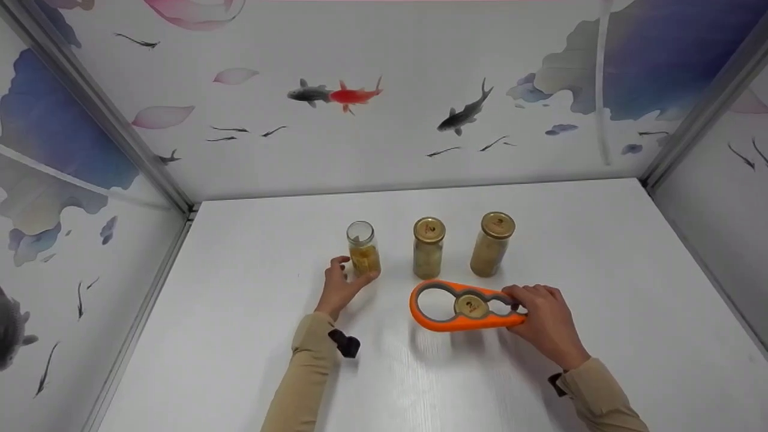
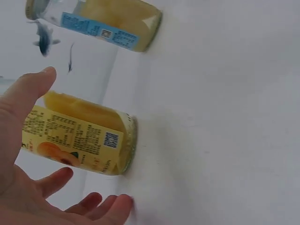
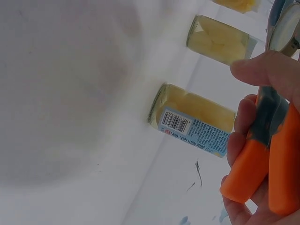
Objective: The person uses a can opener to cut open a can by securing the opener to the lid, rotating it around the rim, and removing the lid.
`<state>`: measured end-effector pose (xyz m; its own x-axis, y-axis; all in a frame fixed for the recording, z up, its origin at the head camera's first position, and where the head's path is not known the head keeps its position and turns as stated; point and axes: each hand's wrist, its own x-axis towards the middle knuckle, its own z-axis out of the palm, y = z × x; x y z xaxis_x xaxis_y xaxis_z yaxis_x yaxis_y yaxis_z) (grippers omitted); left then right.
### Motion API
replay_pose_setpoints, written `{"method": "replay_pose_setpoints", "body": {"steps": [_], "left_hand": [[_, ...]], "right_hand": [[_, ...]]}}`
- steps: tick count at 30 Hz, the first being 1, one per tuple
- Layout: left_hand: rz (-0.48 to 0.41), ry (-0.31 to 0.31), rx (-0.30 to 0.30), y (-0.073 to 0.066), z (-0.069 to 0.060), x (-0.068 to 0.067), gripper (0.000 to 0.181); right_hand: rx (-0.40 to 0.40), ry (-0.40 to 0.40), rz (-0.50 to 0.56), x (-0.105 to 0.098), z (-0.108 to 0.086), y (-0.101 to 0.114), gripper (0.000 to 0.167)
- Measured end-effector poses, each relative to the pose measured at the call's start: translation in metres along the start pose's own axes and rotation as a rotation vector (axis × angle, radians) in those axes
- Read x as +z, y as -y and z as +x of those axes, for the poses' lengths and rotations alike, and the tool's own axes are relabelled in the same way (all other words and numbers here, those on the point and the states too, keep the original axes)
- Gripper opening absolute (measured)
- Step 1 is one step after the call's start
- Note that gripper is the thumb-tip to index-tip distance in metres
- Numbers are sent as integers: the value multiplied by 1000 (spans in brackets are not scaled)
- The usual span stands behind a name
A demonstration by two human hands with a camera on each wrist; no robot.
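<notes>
An uncapped glass jar with yellow fruit and a yellow label stands upright on the table. Around its near side my left hand has thumb and fingers spread; in the left wrist view the fingers are apart from the glass, and whether the thumb touches cannot be told. My right hand grips the narrow end of an orange jar opener with grey-lined holes, held above the table. A gold lid sits in the opener's middle hole.
Two gold-capped jars of pale fruit, a middle jar and a right jar, stand beyond the opener. They share the white table with the uncapped jar. Painted panels enclose the table at the back and both sides.
</notes>
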<state>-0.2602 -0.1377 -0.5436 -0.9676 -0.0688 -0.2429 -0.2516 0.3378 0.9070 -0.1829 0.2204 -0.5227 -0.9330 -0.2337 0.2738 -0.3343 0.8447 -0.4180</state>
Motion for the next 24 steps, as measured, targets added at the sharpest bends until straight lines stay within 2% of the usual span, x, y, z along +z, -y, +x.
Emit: {"method": "replay_pose_setpoints", "body": {"steps": [4,7,14,15,17,19,21,24], "left_hand": [[-15,50,-50,0,-9,-6,69],[-2,109,-64,2,-15,-7,59],[-28,361,38,3,-27,0,45],[-35,387,49,-1,-31,1,45],[-50,423,68,-11,-40,2,44],[-73,461,82,-12,-42,6,44],[-114,500,95,-12,-43,11,44],[-201,536,108,-1,-37,25,42]], "right_hand": [[22,21,10,0,1,3,42],[24,23,13,0,1,4,42],[29,12,27,4,0,6,44],[27,6,32,5,0,6,44],[26,-4,41,8,-1,8,43],[25,-15,51,10,-2,10,43],[17,-32,55,12,-3,12,43],[-2,-55,60,15,-3,15,44]]}}
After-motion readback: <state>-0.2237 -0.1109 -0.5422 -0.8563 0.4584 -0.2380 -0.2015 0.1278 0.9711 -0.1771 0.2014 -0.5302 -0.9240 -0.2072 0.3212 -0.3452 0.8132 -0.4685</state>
